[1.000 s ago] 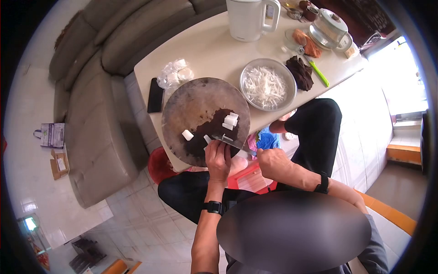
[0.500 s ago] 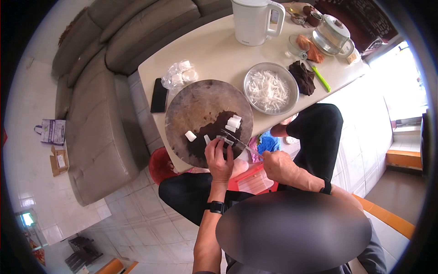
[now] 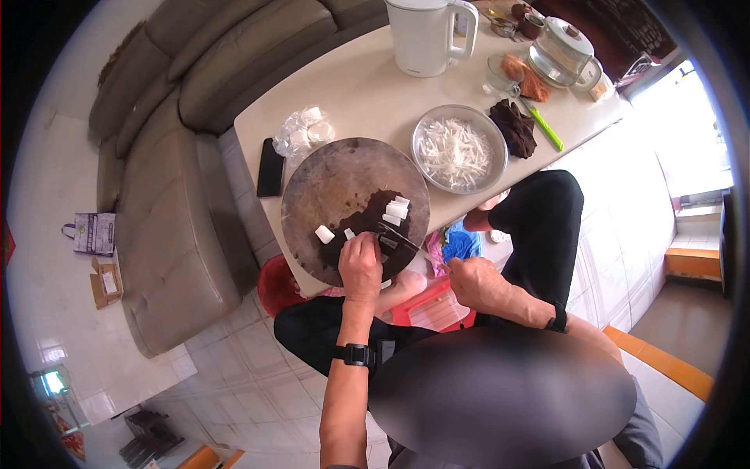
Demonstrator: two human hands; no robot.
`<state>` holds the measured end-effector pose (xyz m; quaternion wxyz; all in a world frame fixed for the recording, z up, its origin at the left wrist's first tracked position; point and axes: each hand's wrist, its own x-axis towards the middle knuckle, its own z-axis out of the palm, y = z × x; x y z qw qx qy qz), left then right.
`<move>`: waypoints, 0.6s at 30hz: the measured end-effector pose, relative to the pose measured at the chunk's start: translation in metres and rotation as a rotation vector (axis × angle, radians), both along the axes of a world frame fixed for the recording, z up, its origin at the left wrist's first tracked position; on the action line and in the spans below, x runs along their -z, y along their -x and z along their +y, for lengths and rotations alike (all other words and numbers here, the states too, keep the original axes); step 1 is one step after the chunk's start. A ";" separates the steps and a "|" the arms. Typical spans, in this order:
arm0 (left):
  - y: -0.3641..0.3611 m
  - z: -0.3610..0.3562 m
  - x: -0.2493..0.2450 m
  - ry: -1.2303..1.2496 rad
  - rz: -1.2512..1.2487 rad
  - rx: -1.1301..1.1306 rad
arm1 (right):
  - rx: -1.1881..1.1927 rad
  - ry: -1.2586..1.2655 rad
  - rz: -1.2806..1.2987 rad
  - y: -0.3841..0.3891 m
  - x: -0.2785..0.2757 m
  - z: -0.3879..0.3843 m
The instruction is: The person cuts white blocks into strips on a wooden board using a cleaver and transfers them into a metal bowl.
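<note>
My right hand (image 3: 479, 284) is closed around the handle of a knife (image 3: 404, 241), its thin blade reaching left over the wet, dark part of a round chopping board (image 3: 320, 180). Near the blade, my left hand (image 3: 361, 264) rests on the board with fingers bent together; whatever is under its fingertips is hidden. A small white piece (image 3: 349, 234) lies just left of those fingertips. Farther left sits a white chunk (image 3: 324, 234). Beyond the blade is a little stack of white slices (image 3: 396, 210).
Behind the board stands a metal bowl (image 3: 500, 160) of white shreds. A phone (image 3: 271, 168) and a plastic bag of white pieces (image 3: 305, 131) lie at the left. An electric kettle (image 3: 422, 39), a glass teapot (image 3: 558, 59), a dark cloth (image 3: 514, 129) and a green-handled tool (image 3: 548, 129) are farther back.
My left hand has shifted left, away from the knife blade, and its fingers are drawn closer together. My right hand and the knife have hardly moved.
</note>
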<state>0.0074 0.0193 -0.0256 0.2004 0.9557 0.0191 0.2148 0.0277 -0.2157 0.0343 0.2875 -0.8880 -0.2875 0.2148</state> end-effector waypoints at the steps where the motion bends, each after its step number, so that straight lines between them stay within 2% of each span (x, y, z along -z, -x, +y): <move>1: -0.001 0.001 -0.002 -0.033 0.002 0.019 | 0.001 0.001 -0.004 0.000 0.001 -0.001; 18: 0.011 -0.021 -0.003 -0.025 -0.114 0.111 | 0.037 -0.009 0.031 -0.001 -0.001 -0.002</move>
